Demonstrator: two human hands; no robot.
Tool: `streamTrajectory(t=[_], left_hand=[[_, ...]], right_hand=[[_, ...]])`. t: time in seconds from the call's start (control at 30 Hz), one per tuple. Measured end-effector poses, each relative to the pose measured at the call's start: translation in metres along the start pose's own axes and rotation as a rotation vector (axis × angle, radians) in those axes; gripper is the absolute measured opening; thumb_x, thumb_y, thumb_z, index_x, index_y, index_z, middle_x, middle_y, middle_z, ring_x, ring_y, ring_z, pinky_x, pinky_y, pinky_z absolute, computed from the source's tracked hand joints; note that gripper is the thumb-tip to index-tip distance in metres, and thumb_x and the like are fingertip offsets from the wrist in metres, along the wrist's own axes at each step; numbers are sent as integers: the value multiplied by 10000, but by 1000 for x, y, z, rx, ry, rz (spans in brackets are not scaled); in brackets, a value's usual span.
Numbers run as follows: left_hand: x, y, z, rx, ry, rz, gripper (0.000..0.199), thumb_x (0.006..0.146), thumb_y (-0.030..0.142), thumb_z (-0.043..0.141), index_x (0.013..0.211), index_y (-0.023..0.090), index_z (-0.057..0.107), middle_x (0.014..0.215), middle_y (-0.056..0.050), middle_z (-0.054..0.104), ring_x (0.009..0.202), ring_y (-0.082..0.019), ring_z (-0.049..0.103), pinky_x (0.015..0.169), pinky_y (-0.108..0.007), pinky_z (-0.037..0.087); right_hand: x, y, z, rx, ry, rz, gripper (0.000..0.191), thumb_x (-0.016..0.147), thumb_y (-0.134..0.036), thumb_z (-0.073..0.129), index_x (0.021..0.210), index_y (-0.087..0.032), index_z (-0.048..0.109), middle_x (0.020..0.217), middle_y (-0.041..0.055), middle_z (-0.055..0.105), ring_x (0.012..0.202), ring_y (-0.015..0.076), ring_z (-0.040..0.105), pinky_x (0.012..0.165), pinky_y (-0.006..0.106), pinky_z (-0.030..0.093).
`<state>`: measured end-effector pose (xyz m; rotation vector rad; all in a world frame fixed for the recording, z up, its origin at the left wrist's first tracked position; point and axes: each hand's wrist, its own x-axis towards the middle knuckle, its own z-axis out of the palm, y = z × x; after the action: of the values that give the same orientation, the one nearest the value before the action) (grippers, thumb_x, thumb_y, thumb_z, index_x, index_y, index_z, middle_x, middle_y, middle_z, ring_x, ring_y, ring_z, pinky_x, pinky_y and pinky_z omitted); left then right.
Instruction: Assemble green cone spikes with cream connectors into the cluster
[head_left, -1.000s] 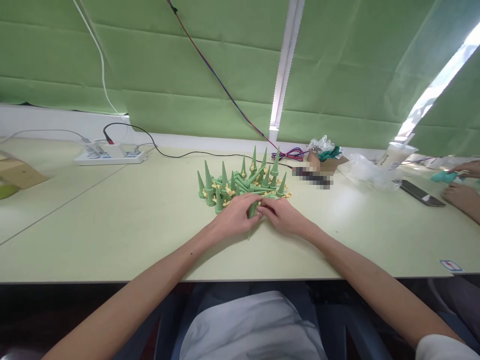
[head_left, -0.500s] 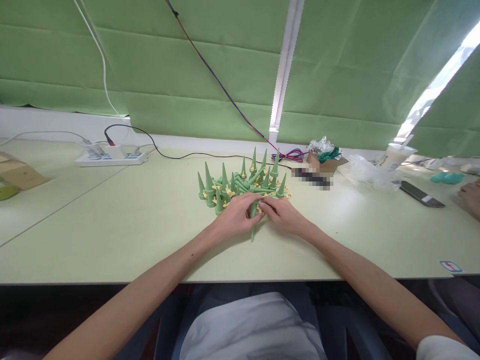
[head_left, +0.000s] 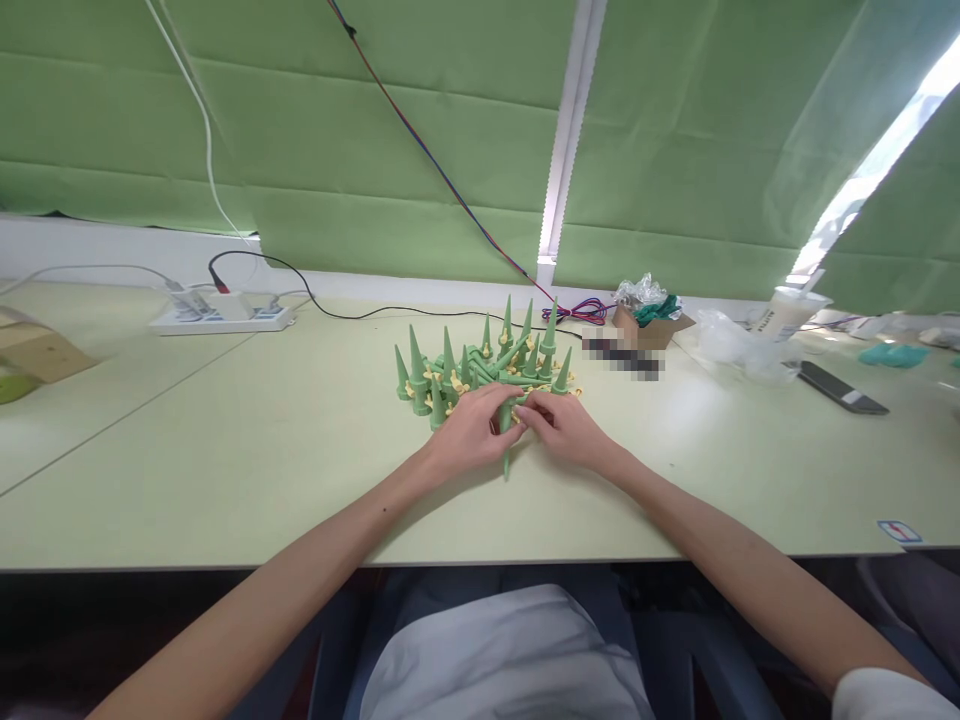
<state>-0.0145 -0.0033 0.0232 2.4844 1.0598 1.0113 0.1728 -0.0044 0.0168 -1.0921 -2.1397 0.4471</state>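
Note:
My left hand is closed around a green cone-shaped plant watering spike, its point toward me and tilted down to the table. Against its side my right hand pinches at a small yellow valve, mostly covered by the fingertips. Just beyond both hands is a cluster of similar green watering spikes with yellow valves. Many of these stand upright on their wide ends, while several lie on their sides in the middle.
A power strip with plugs lies at the back left, a black cable running from it. To the right are a small cardboard box, a plastic bag, a cup and a dark phone. Another cardboard piece sits far left.
My hands stay almost in place, with only slight finger movement at the watering spike. Another person's hand at the right edge has mostly gone out of view.

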Motion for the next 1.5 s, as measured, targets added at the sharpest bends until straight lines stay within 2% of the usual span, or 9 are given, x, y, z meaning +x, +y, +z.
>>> streamTrajectory(t=[0.3, 0.63, 0.83, 0.9, 1.03, 1.23, 1.37, 1.43, 1.5], left_hand=[[0, -1, 0, -54, -4, -21, 310, 853, 301, 594, 1126, 159, 632, 971, -55, 697, 590, -108, 573, 632, -277, 512], [-1, 2, 1, -29, 2, 35, 280, 868, 294, 602, 1121, 178, 636, 962, -40, 682, 574, -105, 535, 604, -273, 490], [0, 0, 1, -8, 73, 7, 293, 866, 273, 594, 1138, 172, 628, 976, -50, 680, 575, -96, 558, 640, -270, 515], [0, -1, 1, -6, 81, 1, 304, 864, 281, 600, 1145, 168, 623, 975, -51, 678, 564, -91, 552, 636, -268, 519], [-1, 0, 1, -18, 53, 7, 309, 863, 287, 601, 1147, 165, 621, 1027, -63, 677, 588, -99, 562, 646, -279, 534], [-1, 2, 2, -15, 43, 16, 302, 879, 340, 601, 1128, 170, 623, 1036, -61, 676, 582, -101, 552, 654, -286, 536], [0, 0, 1, -3, 76, 0, 309, 878, 319, 595, 1152, 177, 613, 1011, -59, 681, 577, -102, 559, 650, -281, 532], [0, 0, 0, 6, 92, -4, 308, 876, 306, 592, 1156, 181, 609, 1051, -60, 679, 555, -91, 548, 659, -284, 531], [0, 0, 0, 9, 90, -6, 307, 878, 310, 589, 1156, 182, 605, 1084, -64, 673, 552, -87, 545, 667, -286, 529]], right_hand=[[0, 1, 1, 75, 37, -2, 228, 939, -302, 536, 736, -197, 520, 632, -25, 543, 545, 120, 438, 566, 258, 324], [1, 5, 1, 7, -39, -6, 476, 1035, -413, 331, 613, -200, 384, 545, -27, 463, 510, 115, 383, 567, 285, 285], [-1, -2, 0, 113, 14, 22, 209, 988, -365, 463, 863, -208, 522, 618, -35, 528, 553, 132, 453, 564, 268, 339], [-1, -2, 0, 132, 8, 13, 162, 978, -330, 476, 885, -207, 525, 638, -31, 543, 560, 133, 462, 562, 266, 346], [0, 1, 1, 83, 36, -13, 261, 991, -315, 442, 755, -207, 471, 658, -14, 553, 573, 132, 462, 569, 271, 334], [1, 4, 3, 32, 19, -13, 442, 1034, -406, 331, 640, -209, 379, 552, -25, 465, 511, 125, 396, 556, 282, 302], [-1, 1, 2, 109, 46, 27, 272, 1003, -400, 420, 822, -211, 496, 590, -35, 524, 527, 131, 446, 556, 270, 336], [-1, 0, 2, 169, 29, 35, 171, 976, -376, 477, 940, -210, 500, 577, -54, 514, 508, 129, 437, 539, 261, 336], [-2, -1, 1, 211, 15, 28, 140, 965, -349, 486, 949, -211, 484, 564, -63, 490, 497, 126, 416, 527, 256, 331]])
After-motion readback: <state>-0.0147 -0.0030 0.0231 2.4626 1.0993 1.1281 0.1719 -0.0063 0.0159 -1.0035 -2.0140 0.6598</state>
